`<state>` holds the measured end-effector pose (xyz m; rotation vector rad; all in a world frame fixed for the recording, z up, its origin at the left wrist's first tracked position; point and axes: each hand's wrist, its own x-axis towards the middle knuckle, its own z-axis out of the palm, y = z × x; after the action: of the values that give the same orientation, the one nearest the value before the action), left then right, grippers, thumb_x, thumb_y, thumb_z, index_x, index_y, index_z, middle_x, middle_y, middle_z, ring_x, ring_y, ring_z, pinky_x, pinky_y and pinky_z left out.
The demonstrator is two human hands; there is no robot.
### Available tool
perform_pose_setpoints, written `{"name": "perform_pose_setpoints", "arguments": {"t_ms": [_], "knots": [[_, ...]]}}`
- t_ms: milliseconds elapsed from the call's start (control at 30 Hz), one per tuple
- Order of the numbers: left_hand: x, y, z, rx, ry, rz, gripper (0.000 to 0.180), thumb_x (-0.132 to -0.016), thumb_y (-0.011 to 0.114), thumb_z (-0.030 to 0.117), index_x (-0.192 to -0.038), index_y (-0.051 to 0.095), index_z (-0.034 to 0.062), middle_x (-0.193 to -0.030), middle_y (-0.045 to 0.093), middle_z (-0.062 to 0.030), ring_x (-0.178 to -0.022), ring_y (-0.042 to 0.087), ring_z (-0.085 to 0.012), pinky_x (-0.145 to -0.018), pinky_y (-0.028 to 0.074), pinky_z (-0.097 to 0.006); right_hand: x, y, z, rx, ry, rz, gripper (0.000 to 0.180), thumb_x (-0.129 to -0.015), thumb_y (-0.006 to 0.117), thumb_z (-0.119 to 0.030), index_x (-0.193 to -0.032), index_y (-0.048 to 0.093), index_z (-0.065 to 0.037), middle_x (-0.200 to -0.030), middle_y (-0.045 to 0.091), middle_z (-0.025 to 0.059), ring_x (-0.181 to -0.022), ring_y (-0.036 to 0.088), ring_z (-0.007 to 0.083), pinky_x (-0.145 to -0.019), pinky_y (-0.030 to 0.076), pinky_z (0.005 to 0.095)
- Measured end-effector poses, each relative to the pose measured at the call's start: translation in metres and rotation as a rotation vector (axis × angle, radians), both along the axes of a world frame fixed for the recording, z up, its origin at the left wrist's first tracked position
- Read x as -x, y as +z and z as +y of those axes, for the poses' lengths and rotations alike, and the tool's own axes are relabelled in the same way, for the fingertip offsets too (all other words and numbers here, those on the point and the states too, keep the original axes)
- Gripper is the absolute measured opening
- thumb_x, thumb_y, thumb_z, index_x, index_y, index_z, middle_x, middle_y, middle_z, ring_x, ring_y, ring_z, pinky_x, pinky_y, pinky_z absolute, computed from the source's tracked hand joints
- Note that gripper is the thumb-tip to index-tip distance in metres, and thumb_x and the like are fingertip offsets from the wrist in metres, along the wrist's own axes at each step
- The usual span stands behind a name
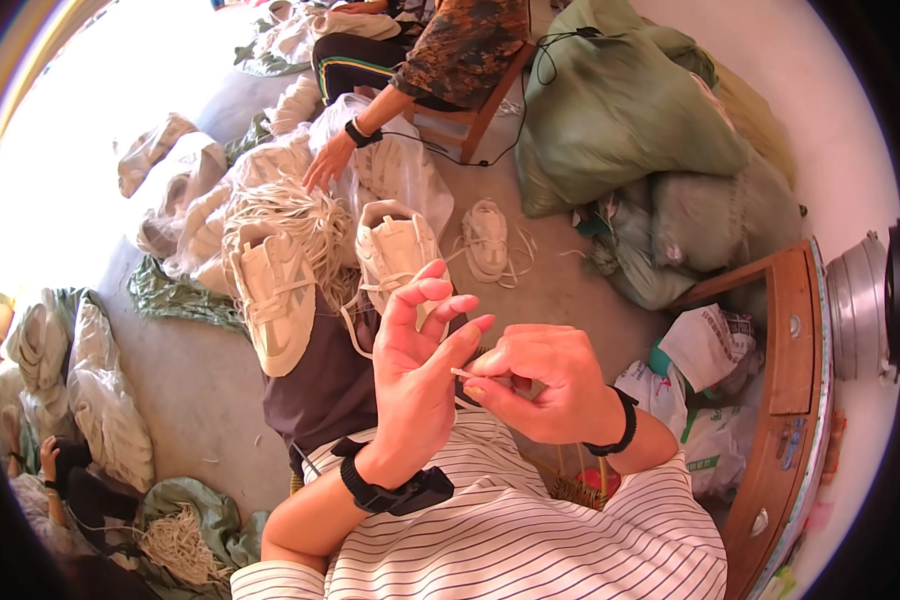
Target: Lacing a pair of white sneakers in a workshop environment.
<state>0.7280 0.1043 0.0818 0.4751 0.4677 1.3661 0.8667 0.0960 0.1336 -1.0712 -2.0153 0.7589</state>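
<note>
My left hand is raised with its palm turned inward and its fingers apart, holding nothing that I can see. Close beside it, my right hand pinches a thin pale shoelace, whose end pokes out toward the base of my left thumb. Beyond my left hand a cream sneaker rests over my knees, partly covered by my fingers; a loose lace trails down from it. Another cream sneaker, laced across the front, lies to its left with its toe toward me.
A heap of loose laces lies behind the sneakers, where a co-worker's hand reaches in. One sneaker is on the floor. Green sacks fill the far right, above a wooden drawer cabinet. Bagged shoes stand at left.
</note>
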Motion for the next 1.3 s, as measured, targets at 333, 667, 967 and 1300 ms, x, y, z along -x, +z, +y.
{"name": "perform_pose_setpoints", "arguments": {"t_ms": [333,667,967,1300], "knots": [[0.0026,-0.0017,-0.0008,0.009,-0.008,0.000,0.038,-0.086,0.058,-0.008,-0.120,0.047,0.0055,-0.145,0.035,-0.0117,-0.113,0.052,-0.0191,-0.095,0.050,-0.034,0.0050,-0.0022,0.0003,-0.025,-0.015,-0.053,0.010,-0.073,0.074,-0.006,-0.076,0.065,-0.005,-0.061,0.056,0.0065,-0.051,0.053,0.0218,-0.050,0.042,0.0333],[0.0008,-0.0031,-0.0008,0.031,-0.022,-0.003,0.038,-0.086,0.057,-0.008,-0.120,0.046,0.0051,-0.144,0.035,-0.0117,-0.114,0.052,-0.0196,-0.096,0.049,-0.034,0.0024,-0.0037,0.0008,-0.190,-0.009,-0.188,0.014,-0.071,0.074,-0.004,-0.078,0.062,-0.005,-0.066,0.057,0.0085,-0.058,0.056,0.0259,-0.055,0.045,0.0369],[-0.0001,-0.0033,-0.0021,0.072,-0.034,-0.025,0.039,-0.087,0.059,-0.005,-0.122,0.046,0.0050,-0.142,0.038,-0.0103,-0.114,0.052,-0.0190,-0.096,0.049,-0.033,0.0001,-0.0005,-0.0023,-0.213,-0.020,-0.265,0.015,-0.072,0.073,-0.005,-0.081,0.062,-0.005,-0.068,0.058,0.0087,-0.060,0.056,0.0263,-0.057,0.046,0.0376],[-0.0042,-0.0010,-0.0052,0.086,-0.023,-0.045,0.037,-0.088,0.058,-0.004,-0.122,0.047,0.0049,-0.141,0.040,-0.0090,-0.110,0.056,-0.0187,-0.092,0.051,-0.032,0.0013,0.0043,-0.0050,-0.217,-0.026,-0.297,0.013,-0.074,0.071,-0.007,-0.078,0.059,-0.004,-0.068,0.057,0.0096,-0.062,0.057,0.0267,-0.058,0.046,0.0379]]}}
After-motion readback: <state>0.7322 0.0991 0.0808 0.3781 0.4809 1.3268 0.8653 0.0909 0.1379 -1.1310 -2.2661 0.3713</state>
